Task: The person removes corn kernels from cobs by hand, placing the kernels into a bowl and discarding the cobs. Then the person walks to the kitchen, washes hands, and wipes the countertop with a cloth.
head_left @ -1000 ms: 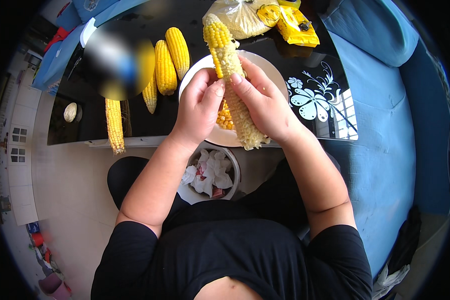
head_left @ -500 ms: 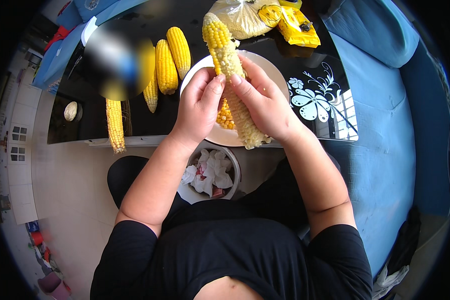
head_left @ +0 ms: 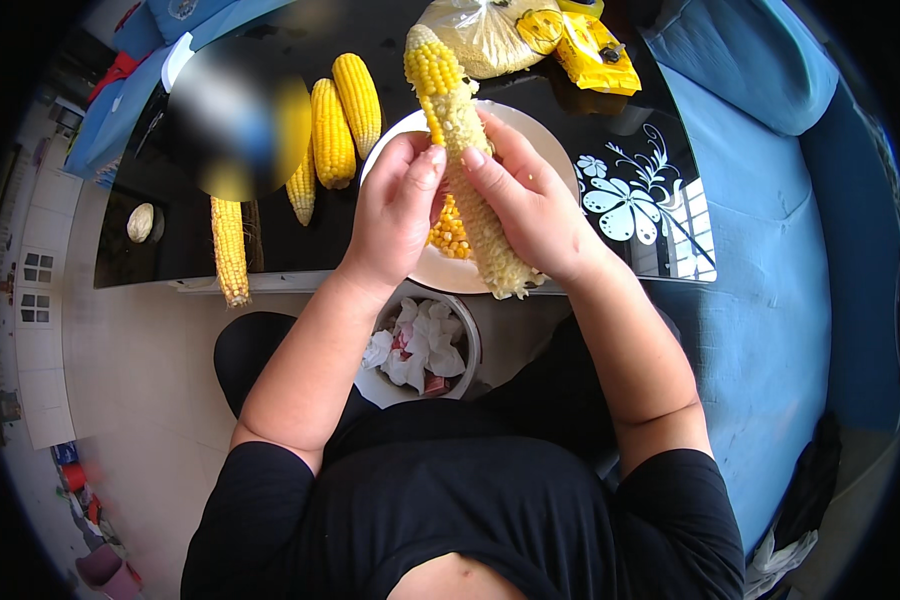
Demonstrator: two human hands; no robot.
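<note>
A corn cob (head_left: 485, 225), largely stripped to pale empty sockets, is held tilted over a white bowl (head_left: 554, 155). Yellow kernels remain toward its far end and along its left side. My right hand (head_left: 540, 210) wraps the cob's middle, its thumb lying on top. At the cob's left side my left hand (head_left: 390, 210) is curled, with the thumb beside the remaining kernels and its other fingertips partly hidden. Loose kernels (head_left: 450, 235) lie in the bowl beneath.
Several whole corn ears (head_left: 332, 135) lie left on the black table (head_left: 300, 245); one ear (head_left: 230, 255) overhangs the front edge. A clear bag (head_left: 485, 40) and yellow packet (head_left: 598, 60) stand at the back. Below is a bin (head_left: 473, 345) of tissues; a blue sofa (head_left: 760, 300) is right.
My left thumb has shifted slightly to the left and toward me along the cob's side. The cob and my right hand are almost unmoved.
</note>
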